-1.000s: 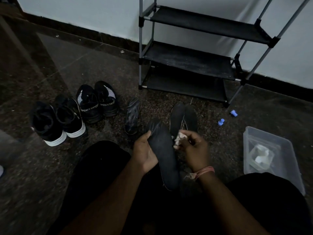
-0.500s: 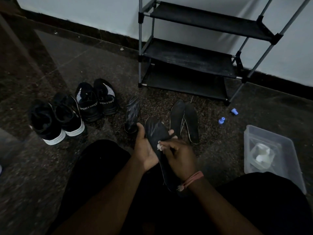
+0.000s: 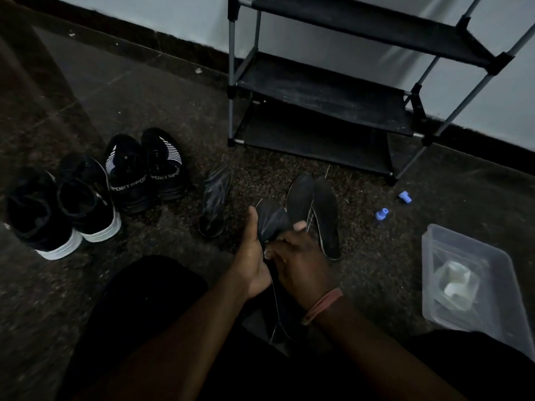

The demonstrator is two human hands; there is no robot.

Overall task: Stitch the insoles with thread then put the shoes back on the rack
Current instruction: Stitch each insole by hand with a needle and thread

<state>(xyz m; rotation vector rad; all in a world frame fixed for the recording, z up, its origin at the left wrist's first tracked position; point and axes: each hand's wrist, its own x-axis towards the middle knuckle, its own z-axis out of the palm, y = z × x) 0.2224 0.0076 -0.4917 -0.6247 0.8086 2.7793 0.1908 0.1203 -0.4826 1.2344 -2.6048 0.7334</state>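
Left hand [image 3: 251, 257] and right hand [image 3: 301, 263], both clamped on bent insole [image 3: 270, 219], above floor [image 3: 173, 250] before rack [image 3: 324, 91].

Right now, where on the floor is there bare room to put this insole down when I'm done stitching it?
Bare floor lies between the single insole and the pair of insoles, and between that pair and the clear plastic box, apart from two small blue pieces. The rack shelves look bare. It is crowded on the left by the shoes.

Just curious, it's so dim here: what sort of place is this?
Probably a room in a home, by the shoe storage: a three-shelf shoe rack against the wall, two pairs of shoes on the speckled stone floor.
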